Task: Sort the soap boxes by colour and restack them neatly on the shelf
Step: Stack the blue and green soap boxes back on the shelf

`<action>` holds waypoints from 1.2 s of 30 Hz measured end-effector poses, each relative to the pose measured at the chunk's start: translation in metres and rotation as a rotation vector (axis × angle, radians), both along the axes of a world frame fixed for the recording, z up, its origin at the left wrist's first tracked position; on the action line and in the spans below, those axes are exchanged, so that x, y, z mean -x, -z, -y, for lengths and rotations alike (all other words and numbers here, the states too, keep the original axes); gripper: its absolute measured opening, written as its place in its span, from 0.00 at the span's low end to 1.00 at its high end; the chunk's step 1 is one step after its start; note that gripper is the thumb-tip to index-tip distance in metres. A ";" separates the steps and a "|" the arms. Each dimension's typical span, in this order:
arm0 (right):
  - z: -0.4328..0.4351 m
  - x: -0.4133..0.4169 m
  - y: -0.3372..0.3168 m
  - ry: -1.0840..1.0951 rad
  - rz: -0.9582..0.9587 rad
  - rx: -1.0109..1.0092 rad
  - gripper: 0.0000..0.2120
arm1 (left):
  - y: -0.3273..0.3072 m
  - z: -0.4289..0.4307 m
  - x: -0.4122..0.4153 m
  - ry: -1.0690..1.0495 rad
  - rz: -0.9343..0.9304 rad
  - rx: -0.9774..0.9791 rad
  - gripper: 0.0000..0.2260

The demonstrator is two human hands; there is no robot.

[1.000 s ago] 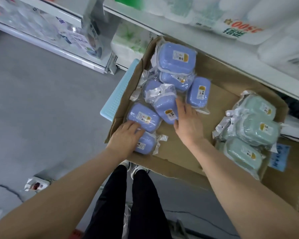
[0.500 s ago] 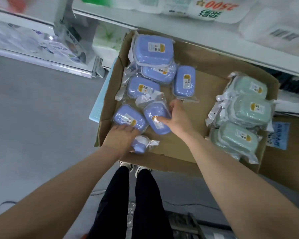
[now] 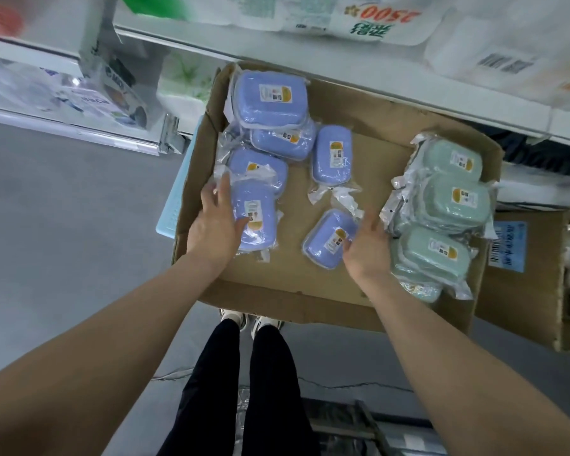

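Note:
Several purple soap boxes in clear wrap lie in the left half of a cardboard tray [image 3: 369,133]. The green soap boxes [image 3: 454,195] are piled at the tray's right side. My left hand [image 3: 216,222] grips a purple soap box [image 3: 255,213] by its left side, thumb on its lid, at the near left of the tray. My right hand [image 3: 366,250] holds the right end of another purple soap box [image 3: 324,240] near the tray's middle front. A third purple box [image 3: 332,154] lies alone behind it. Two more purple boxes [image 3: 270,97] are stacked at the back left.
A white shelf edge [image 3: 343,74] runs behind the tray, with bagged tissue packs [image 3: 369,18] above it. A pale blue basket [image 3: 173,192] sticks out at the tray's left. A brown carton [image 3: 520,291] stands to the right. My legs and grey floor are below.
My right hand has carried one purple box rightward to the tray's middle. My left hand has shifted up onto a purple box lying over the near-left ones. The view has tilted down slightly.

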State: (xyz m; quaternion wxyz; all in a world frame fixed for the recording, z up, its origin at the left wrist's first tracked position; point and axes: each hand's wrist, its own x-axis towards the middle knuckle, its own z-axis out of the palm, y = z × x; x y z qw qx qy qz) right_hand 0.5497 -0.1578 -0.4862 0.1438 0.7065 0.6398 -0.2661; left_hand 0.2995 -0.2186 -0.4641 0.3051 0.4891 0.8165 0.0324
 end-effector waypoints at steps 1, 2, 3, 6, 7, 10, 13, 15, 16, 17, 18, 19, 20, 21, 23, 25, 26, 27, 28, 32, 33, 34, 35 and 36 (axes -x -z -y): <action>0.000 -0.001 -0.001 -0.171 0.074 -0.029 0.40 | 0.001 0.002 0.002 0.104 -0.087 -0.029 0.39; -0.001 -0.001 -0.001 -0.334 0.126 -0.049 0.42 | 0.002 0.003 0.005 0.226 -0.166 -0.093 0.41; -0.003 0.000 -0.004 -0.477 0.151 -0.043 0.43 | 0.004 0.002 0.009 0.372 -0.221 -0.160 0.43; -0.011 0.001 -0.002 -0.793 0.219 0.045 0.43 | 0.007 -0.006 0.017 0.897 -0.336 -0.056 0.45; -0.014 0.000 0.001 -0.858 0.243 0.064 0.43 | 0.009 -0.010 0.020 1.014 -0.370 0.018 0.45; -0.015 -0.001 0.015 -0.974 0.307 0.086 0.40 | 0.017 -0.022 0.019 1.170 -0.465 0.096 0.47; -0.015 -0.001 0.026 -0.988 0.309 0.076 0.35 | 0.025 -0.030 0.016 1.212 -0.478 0.120 0.45; -0.015 -0.006 0.033 -0.934 0.281 0.037 0.36 | 0.026 -0.035 0.015 1.188 -0.457 0.116 0.42; -0.015 -0.009 0.034 -0.913 0.271 0.022 0.37 | 0.025 -0.035 0.015 1.165 -0.443 0.113 0.39; -0.014 -0.012 0.035 -0.888 0.267 0.007 0.38 | 0.024 -0.035 0.016 1.133 -0.427 0.104 0.37; -0.015 -0.015 0.034 -0.842 0.257 -0.010 0.38 | 0.023 -0.036 0.016 1.084 -0.405 0.091 0.35; -0.015 -0.017 0.032 -0.776 0.244 -0.020 0.39 | 0.020 -0.035 0.016 1.021 -0.375 0.081 0.35; -0.015 -0.017 0.028 -0.695 0.221 -0.029 0.40 | 0.017 -0.034 0.016 0.948 -0.337 0.081 0.36; -0.015 -0.017 0.024 -0.608 0.191 -0.038 0.39 | 0.013 -0.033 0.015 0.869 -0.294 0.084 0.38; -0.016 -0.015 0.009 -0.423 0.117 -0.055 0.36 | 0.004 -0.028 0.011 0.691 -0.202 0.061 0.40; -0.017 -0.012 -0.010 -0.262 0.043 -0.033 0.32 | -0.010 -0.024 0.008 0.515 -0.135 0.021 0.40; -0.017 -0.011 -0.020 -0.215 0.015 -0.036 0.31 | -0.017 -0.022 0.007 0.437 -0.110 -0.002 0.40; -0.017 -0.010 -0.030 -0.185 -0.013 -0.049 0.30 | -0.026 -0.020 0.005 0.371 -0.090 -0.022 0.40; -0.017 -0.010 -0.040 -0.162 -0.043 -0.061 0.30 | -0.036 -0.019 0.005 0.315 -0.073 -0.036 0.40; -0.018 -0.004 -0.083 -0.110 -0.130 -0.114 0.32 | -0.077 -0.017 0.004 0.188 -0.026 -0.111 0.38; -0.018 -0.003 -0.095 -0.102 -0.149 -0.133 0.32 | -0.087 -0.017 0.004 0.179 -0.021 -0.114 0.38; -0.018 -0.001 -0.106 -0.096 -0.172 -0.151 0.32 | -0.098 -0.017 0.005 0.175 -0.022 -0.111 0.37; -0.018 0.001 -0.118 -0.090 -0.198 -0.169 0.31 | -0.109 -0.017 0.005 0.174 -0.026 -0.110 0.37; -0.019 0.003 -0.130 -0.086 -0.219 -0.185 0.31 | -0.120 -0.017 0.006 0.169 -0.030 -0.113 0.37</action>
